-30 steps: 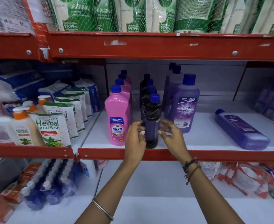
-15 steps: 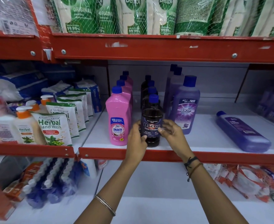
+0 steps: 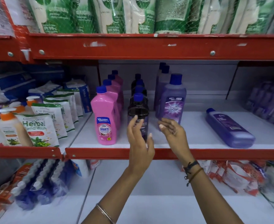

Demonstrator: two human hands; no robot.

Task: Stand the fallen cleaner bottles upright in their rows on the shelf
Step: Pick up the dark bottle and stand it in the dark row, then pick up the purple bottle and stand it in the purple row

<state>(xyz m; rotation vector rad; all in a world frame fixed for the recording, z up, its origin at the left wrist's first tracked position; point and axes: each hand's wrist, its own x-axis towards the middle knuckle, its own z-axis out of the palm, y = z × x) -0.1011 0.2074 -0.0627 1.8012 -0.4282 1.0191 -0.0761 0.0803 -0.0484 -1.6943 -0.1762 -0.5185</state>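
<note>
The dark bottle (image 3: pixel 138 117) is standing upright at the front of the middle row on the white shelf (image 3: pixel 196 135), between the pink bottle (image 3: pixel 105 118) at its 9 o'clock and the purple bottle (image 3: pixel 173 102) at its 3 o'clock. The left hand (image 3: pixel 140 143) is hovering open in front of it, fingers spread, gripping nothing. The right hand (image 3: pixel 173 133) is also hanging open and empty, just beside the purple bottle. Another purple bottle (image 3: pixel 229 126) is lying flat on its side well off at 3 o'clock.
</note>
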